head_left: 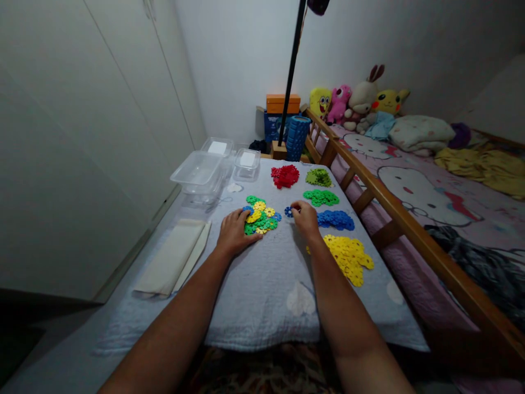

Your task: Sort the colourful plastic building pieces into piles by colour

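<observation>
A mixed heap of yellow, green and blue plastic snowflake discs (261, 215) lies in the middle of a grey cloth (262, 290). My left hand (234, 231) rests at the heap's left edge, fingers curled on a blue disc there. My right hand (304, 217) is closed in a pinch on a blue disc (289, 212) just right of the heap. Sorted piles lie to the right: red (285, 175), olive green (319, 177), green (321, 197), blue (336, 219) and yellow (348, 256).
Clear plastic containers (200, 174) and a smaller tub (247, 163) stand at the cloth's far left. A folded beige cloth (172, 260) lies at left. A wooden bed rail (394, 213) runs along the right, plush toys (356, 101) behind. A black pole (290, 76) stands at the back.
</observation>
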Motion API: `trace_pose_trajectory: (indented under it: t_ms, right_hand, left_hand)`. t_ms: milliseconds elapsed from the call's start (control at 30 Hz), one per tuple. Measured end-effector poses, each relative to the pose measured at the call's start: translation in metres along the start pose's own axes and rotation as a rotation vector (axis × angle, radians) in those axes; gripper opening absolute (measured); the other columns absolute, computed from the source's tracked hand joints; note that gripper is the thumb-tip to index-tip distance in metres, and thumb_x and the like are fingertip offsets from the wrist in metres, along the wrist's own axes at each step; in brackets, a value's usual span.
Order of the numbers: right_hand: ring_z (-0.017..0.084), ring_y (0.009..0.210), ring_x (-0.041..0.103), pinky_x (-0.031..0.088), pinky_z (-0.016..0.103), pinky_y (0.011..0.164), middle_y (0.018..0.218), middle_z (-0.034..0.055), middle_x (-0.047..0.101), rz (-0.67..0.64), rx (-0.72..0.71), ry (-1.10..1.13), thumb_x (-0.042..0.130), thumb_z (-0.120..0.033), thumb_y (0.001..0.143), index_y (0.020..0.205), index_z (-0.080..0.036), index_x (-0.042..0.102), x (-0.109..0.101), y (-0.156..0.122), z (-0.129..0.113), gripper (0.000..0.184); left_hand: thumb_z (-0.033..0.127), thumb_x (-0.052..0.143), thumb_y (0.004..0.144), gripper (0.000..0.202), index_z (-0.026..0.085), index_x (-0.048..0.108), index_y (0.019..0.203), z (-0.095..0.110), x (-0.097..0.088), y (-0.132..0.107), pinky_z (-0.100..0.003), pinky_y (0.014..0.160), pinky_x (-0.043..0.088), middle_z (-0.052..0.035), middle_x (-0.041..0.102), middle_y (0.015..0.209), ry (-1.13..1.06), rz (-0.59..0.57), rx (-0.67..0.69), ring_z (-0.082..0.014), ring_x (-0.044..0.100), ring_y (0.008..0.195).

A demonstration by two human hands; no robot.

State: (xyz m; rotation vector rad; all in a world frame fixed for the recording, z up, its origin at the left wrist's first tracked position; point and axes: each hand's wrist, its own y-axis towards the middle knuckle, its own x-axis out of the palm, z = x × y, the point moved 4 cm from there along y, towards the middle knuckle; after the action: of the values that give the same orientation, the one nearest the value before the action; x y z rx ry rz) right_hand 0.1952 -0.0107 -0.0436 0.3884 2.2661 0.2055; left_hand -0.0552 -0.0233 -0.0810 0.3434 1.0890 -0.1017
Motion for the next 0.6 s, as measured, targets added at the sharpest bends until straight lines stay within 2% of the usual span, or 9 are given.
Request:
trace_pose_trajectory:
  t_ms: [133, 233, 333, 600]
  right_hand:
    - [0.020, 0.085, 0.064, 0.047, 0.030, 0.084, 0.089, 0.0051, 0.074, 0.128, 0.059, -0.064, 0.053, -0.014, 0.079, 0.084, -0.019, 0.071, -0.040, 0.008, 0.024, 0.020]
    - [0.021, 0.086, 0.063, 0.047, 0.031, 0.086, 0.086, 0.0054, 0.073, 0.169, 0.076, -0.150, 0.053, -0.013, 0.077, 0.080, -0.020, 0.070, -0.057, 0.009, 0.038, 0.019]
    - [0.021, 0.088, 0.063, 0.046, 0.031, 0.086, 0.087, 0.0066, 0.072, 0.158, 0.081, -0.218, 0.052, -0.011, 0.076, 0.079, -0.019, 0.069, -0.062, 0.007, 0.045, 0.020]
    - [0.024, 0.096, 0.065, 0.046, 0.033, 0.090, 0.095, 0.0124, 0.074, 0.032, 0.092, -0.354, 0.050, -0.007, 0.076, 0.083, -0.015, 0.073, -0.052, 0.002, 0.048, 0.025]
  left_hand:
    - [0.061, 0.079, 0.073, 0.085, 0.026, 0.051, 0.145, -0.002, 0.002, 0.001, -0.051, 0.117, 0.037, -0.0146, 0.052, 0.150, 0.000, -0.004, 0.008, -0.0358, 0.049, 0.138]
    - [0.061, 0.079, 0.073, 0.083, 0.028, 0.051, 0.145, -0.002, 0.002, 0.001, -0.051, 0.117, 0.036, -0.0133, 0.052, 0.150, 0.000, -0.004, 0.004, -0.0354, 0.049, 0.138]
    - [0.060, 0.079, 0.074, 0.083, 0.027, 0.051, 0.144, -0.002, 0.002, 0.001, -0.051, 0.117, 0.036, -0.0138, 0.052, 0.149, 0.001, -0.002, 0.005, -0.0356, 0.049, 0.138]
    - [0.062, 0.079, 0.074, 0.086, 0.025, 0.051, 0.146, -0.003, 0.003, 0.001, -0.051, 0.118, 0.036, -0.0145, 0.052, 0.151, 0.007, -0.012, 0.002, -0.0361, 0.048, 0.139]
